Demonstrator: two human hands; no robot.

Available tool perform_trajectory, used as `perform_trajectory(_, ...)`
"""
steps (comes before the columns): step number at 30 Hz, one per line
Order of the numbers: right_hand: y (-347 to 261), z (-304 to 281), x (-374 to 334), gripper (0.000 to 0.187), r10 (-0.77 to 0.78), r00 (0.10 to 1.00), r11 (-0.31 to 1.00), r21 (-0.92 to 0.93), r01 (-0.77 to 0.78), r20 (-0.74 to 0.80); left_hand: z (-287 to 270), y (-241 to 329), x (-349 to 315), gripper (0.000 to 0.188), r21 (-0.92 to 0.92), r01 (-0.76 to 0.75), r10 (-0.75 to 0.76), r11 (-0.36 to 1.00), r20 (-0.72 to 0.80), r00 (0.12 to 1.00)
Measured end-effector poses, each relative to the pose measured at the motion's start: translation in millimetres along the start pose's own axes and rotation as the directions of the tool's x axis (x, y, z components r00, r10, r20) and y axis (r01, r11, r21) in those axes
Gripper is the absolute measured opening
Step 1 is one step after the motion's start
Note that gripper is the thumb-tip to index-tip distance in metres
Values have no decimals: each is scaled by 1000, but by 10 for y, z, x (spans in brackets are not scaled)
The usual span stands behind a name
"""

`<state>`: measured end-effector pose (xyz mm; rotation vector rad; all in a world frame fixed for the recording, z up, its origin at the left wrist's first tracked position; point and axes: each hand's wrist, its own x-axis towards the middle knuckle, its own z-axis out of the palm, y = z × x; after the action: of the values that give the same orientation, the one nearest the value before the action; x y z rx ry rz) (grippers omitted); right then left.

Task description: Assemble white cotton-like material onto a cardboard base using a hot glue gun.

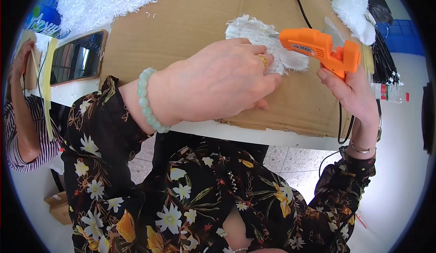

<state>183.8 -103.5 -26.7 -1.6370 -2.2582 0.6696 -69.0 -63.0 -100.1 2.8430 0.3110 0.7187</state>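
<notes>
My right hand (347, 89) is wrapped round the handle of an orange glue gun (302, 41). The gun's nozzle points left, at the upper part of a ragged white fabric piece (247, 28) with frayed edges. That piece lies on a sheet of brown cardboard (181, 23). My left hand (222, 80), palm down with bent fingers, holds the piece against the cardboard; its fingertips are partly hidden. A ring is on one finger and a pale green bead bracelet (144, 100) on the wrist.
White shredded fluff (106, 3) is heaped at the far left, above a phone (77, 57). More white fluffy material (349, 10) lies far right. Black cable runs by the gun; a clear bottle (393, 93) is at the right edge. Another person's arm (25, 112) shows at left.
</notes>
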Motion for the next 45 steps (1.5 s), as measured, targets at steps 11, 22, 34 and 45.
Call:
perform_trajectory(11, 26, -58, -60, 16, -37, 999, 998, -42, 37, -1, 0, 2, 5, 29, -8, -1, 1, 1000, -10, 1000)
perform_trajectory(22, 117, -118, -198, 17, 52, 999, 998, -17, -53, -16, 25, 7, 30, 29, 8, -7, 7, 1000, -10, 1000)
perform_trajectory(34, 59, -100, -163, 19, 107, 994, 992, -71, -104, 29, 16, 32, 29, 28, 16, -3, 3, 1000, 12, 1000)
perform_trajectory(45, 173, -144, -303, 19, 76, 996, 996, -39, -78, -41, 30, 38, 24, 28, 54, -6, 6, 999, -3, 1000)
